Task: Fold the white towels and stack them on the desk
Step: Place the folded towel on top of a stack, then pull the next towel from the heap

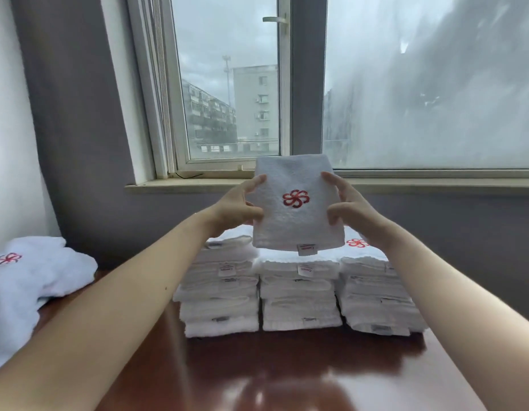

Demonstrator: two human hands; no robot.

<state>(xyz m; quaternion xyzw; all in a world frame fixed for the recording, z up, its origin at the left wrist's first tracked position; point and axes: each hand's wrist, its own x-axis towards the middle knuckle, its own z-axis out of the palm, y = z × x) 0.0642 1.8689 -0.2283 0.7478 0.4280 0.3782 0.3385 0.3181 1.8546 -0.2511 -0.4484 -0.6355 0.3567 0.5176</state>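
Observation:
A folded white towel (pixel 297 221) with a red flower logo hangs in the air above the middle stack. My left hand (pixel 238 207) grips its left edge and my right hand (pixel 350 210) grips its right edge, thumbs on the front. Below it three stacks of folded white towels (pixel 298 301) stand side by side on the dark brown desk (pixel 287 375). A label tag dangles from the held towel's lower edge.
A heap of unfolded white towels (pixel 29 280) with the same red logo lies at the desk's left edge. Behind the stacks are a grey wall, a window sill (pixel 183 183) and a window.

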